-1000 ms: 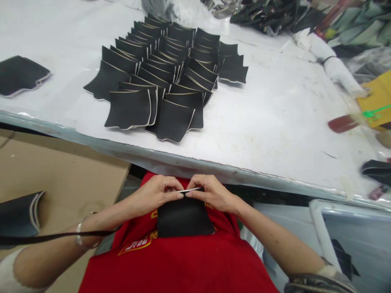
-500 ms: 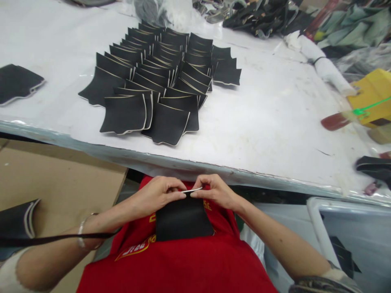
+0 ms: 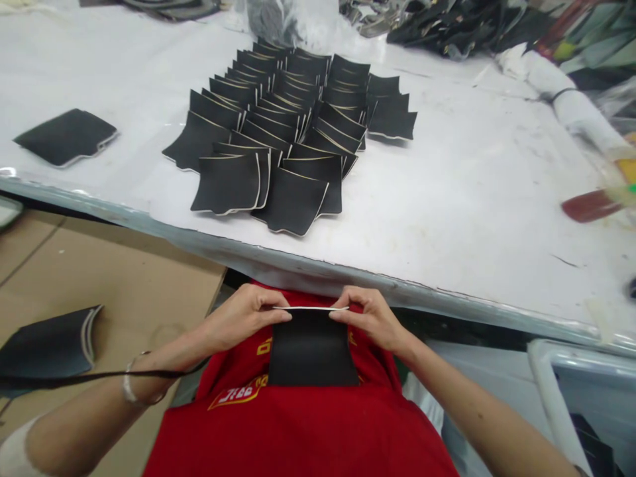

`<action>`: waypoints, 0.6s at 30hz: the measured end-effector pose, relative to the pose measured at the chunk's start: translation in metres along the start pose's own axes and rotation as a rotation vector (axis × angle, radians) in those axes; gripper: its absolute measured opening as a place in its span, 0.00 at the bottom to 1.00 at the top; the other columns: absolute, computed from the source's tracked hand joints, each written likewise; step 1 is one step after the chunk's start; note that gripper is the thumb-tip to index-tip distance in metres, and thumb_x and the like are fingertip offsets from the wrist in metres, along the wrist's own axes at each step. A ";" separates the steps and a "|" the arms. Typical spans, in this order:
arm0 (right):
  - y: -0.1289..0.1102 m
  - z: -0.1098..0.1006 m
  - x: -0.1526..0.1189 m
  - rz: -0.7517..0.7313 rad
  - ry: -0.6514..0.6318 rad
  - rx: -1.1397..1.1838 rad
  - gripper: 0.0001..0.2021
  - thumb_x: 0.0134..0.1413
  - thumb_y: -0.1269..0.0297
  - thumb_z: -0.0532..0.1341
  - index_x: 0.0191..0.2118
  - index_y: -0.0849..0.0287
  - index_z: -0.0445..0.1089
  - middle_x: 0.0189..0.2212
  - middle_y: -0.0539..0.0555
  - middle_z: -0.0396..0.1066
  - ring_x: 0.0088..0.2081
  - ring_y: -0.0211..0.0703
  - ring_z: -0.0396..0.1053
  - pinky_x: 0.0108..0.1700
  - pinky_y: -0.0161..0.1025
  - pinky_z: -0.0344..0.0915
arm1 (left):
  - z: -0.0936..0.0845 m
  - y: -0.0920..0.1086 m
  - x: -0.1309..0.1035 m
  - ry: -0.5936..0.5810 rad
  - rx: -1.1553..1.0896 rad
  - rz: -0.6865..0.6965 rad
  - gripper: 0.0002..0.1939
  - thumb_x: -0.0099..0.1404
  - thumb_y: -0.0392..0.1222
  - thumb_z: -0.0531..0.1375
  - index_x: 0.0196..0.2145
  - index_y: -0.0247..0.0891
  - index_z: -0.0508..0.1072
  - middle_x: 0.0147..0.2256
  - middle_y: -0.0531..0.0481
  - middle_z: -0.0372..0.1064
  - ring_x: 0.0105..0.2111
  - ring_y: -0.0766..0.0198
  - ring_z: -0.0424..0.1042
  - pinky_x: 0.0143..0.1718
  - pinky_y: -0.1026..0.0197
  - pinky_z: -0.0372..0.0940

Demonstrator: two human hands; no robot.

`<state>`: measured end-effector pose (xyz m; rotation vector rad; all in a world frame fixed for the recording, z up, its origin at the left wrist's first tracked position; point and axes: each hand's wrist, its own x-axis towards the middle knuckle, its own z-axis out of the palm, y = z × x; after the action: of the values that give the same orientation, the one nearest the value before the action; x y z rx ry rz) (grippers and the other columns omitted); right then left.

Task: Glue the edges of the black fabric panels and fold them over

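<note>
A black leather-like panel [image 3: 313,351] with a pale edge lies on the red apron over my lap. My left hand [image 3: 251,315] pinches the left end of its far edge between thumb and fingers. At the right end of that same edge, my right hand [image 3: 371,317] has a matching pinch. The pale edge shows as a nearly straight line between the two hands. Just beyond them, on the white table [image 3: 437,218], stand overlapping rows of similar black panels [image 3: 293,202].
One separate black panel [image 3: 69,136] lies on the table's left. More panels [image 3: 50,341] rest on brown board [image 3: 163,285] at lower left. A pale bin [image 3: 551,371] with dark pieces stands at lower right. A dark red handle [image 3: 591,205] lies on the table's right side.
My hands have moved apart along the panel's far edge, toward its two ends. More of the pale edge shows between them. The camera view has turned slightly left.
</note>
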<state>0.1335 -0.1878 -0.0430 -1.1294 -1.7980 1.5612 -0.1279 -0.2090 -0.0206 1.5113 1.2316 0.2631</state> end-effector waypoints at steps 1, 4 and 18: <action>0.000 -0.001 0.000 -0.001 -0.022 -0.014 0.10 0.54 0.60 0.67 0.27 0.60 0.72 0.26 0.50 0.72 0.30 0.40 0.68 0.35 0.36 0.63 | -0.001 -0.003 -0.003 0.024 0.009 -0.008 0.16 0.63 0.50 0.59 0.31 0.35 0.79 0.26 0.52 0.73 0.28 0.64 0.68 0.29 0.67 0.58; -0.005 -0.004 0.004 -0.051 -0.107 -0.104 0.07 0.57 0.61 0.65 0.36 0.59 0.75 0.34 0.52 0.75 0.37 0.43 0.71 0.41 0.38 0.65 | -0.001 -0.004 -0.007 0.073 0.051 0.002 0.16 0.63 0.50 0.60 0.30 0.35 0.79 0.24 0.53 0.72 0.26 0.66 0.66 0.27 0.67 0.56; -0.022 0.018 0.030 -0.316 -0.368 -0.648 0.16 0.69 0.60 0.51 0.39 0.58 0.75 0.30 0.53 0.77 0.30 0.43 0.67 0.38 0.40 0.59 | 0.001 0.001 -0.007 0.098 -0.038 0.016 0.12 0.61 0.47 0.63 0.29 0.34 0.78 0.25 0.53 0.73 0.27 0.67 0.67 0.28 0.68 0.57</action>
<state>0.0973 -0.1725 -0.0304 -0.7706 -2.6985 1.0679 -0.1301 -0.2152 -0.0169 1.4910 1.2850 0.3731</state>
